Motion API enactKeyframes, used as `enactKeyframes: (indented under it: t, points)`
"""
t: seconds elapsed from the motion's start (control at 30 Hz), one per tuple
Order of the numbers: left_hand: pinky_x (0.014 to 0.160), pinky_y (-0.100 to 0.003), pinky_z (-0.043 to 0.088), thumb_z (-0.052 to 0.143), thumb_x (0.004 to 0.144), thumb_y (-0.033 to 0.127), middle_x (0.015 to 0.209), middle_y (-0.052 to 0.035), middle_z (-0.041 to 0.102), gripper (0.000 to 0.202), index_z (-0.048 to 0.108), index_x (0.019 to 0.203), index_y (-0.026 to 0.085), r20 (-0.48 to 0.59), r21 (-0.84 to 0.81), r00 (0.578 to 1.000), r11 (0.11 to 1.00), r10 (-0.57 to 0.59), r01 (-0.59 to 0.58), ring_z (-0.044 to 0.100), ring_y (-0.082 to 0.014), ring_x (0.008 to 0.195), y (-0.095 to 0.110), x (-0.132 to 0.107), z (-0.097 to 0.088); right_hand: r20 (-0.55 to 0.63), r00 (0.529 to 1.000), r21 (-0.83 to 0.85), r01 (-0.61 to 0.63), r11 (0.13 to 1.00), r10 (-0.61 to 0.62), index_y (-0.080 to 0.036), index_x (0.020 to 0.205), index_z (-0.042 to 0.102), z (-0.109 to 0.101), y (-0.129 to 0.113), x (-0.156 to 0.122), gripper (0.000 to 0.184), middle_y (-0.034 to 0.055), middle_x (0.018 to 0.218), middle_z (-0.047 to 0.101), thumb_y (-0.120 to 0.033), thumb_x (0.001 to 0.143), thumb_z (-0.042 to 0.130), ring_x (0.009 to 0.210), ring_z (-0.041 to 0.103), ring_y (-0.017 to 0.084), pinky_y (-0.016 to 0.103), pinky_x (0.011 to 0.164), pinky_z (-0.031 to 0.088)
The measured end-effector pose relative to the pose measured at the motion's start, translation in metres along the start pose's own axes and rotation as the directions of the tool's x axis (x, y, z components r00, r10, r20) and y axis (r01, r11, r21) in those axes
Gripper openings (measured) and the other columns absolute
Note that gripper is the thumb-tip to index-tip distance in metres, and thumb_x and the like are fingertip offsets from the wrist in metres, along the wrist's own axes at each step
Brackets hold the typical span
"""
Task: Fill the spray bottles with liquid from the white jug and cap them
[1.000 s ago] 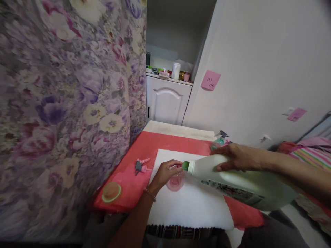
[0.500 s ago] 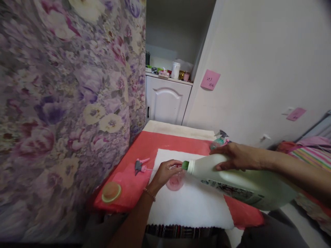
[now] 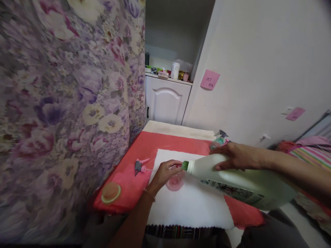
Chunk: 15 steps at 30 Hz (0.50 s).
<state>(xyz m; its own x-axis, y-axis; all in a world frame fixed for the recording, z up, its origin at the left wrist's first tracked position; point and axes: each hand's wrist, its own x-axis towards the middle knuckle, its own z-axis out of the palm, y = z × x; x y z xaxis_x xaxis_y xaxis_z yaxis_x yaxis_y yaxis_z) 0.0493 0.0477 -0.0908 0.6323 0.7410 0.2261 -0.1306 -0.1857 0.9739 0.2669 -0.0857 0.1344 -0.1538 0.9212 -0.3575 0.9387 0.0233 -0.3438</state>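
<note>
My right hand [image 3: 230,158] grips a large pale green jug [image 3: 243,184] from above. The jug is tipped nearly on its side, its green spout [image 3: 185,165] pointing left. Under the spout stands a clear pink bottle [image 3: 175,182] on a white cloth [image 3: 196,206]. My left hand [image 3: 167,172] is closed around the top of this bottle, close to the spout. Whether liquid flows cannot be made out. To the left lies a grey and pink spray trigger [image 3: 139,167] with a thin tube.
A round cap [image 3: 111,193] with a pale green rim lies on the red table cover [image 3: 137,144] at left. A green-tinted spray bottle [image 3: 218,142] stands behind my right hand. A floral curtain [image 3: 77,103] hangs at left; a white cabinet [image 3: 167,100] stands beyond the table.
</note>
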Motion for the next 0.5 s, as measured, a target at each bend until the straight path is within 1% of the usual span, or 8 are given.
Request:
enactKeyframes:
  t: [0.13, 0.27, 0.5]
  points:
    - [0.084, -0.034, 0.051, 0.073, 0.073, 0.026, 0.097, -0.0075, 0.077, 0.023, 0.076, 0.093, 0.017, 0.001, -0.009, 1.0, 1.0, -0.004, 0.004, 0.068, -0.0243, 0.094, 0.0016, 0.0002, 0.0006, 0.016, 1.0, 0.019, -0.002, 1.0, 0.002, -0.024, 0.105, 0.069, 0.0006, 0.002, 0.0007, 0.032, 0.0015, 0.073, 0.067, -0.046, 0.083, 0.065, 0.052, 0.056, 0.012, 0.022, 0.043, 0.045]
    - [0.083, -0.035, 0.052, 0.074, 0.072, 0.027, 0.095, -0.0072, 0.076, 0.024, 0.076, 0.094, 0.017, -0.003, -0.013, 1.0, 1.0, -0.014, 0.014, 0.068, -0.0243, 0.093, 0.0019, -0.0006, 0.0011, 0.01, 1.0, 0.018, -0.005, 1.0, 0.005, -0.022, 0.104, 0.069, 0.0006, 0.0021, 0.0008, 0.032, 0.0014, 0.072, 0.066, -0.046, 0.083, 0.066, 0.052, 0.056, 0.011, 0.021, 0.042, 0.044]
    - [0.081, -0.033, 0.052, 0.073, 0.073, 0.026, 0.095, -0.0067, 0.075, 0.025, 0.075, 0.096, 0.017, 0.005, -0.022, 1.0, 1.0, -0.011, 0.011, 0.067, -0.0228, 0.091, -0.0039, 0.0001, -0.0004, 0.02, 1.0, 0.023, -0.015, 1.0, 0.015, -0.023, 0.103, 0.068, 0.0004, 0.0016, 0.0005, 0.031, 0.0007, 0.071, 0.065, -0.046, 0.083, 0.065, 0.05, 0.055, 0.011, 0.02, 0.041, 0.043]
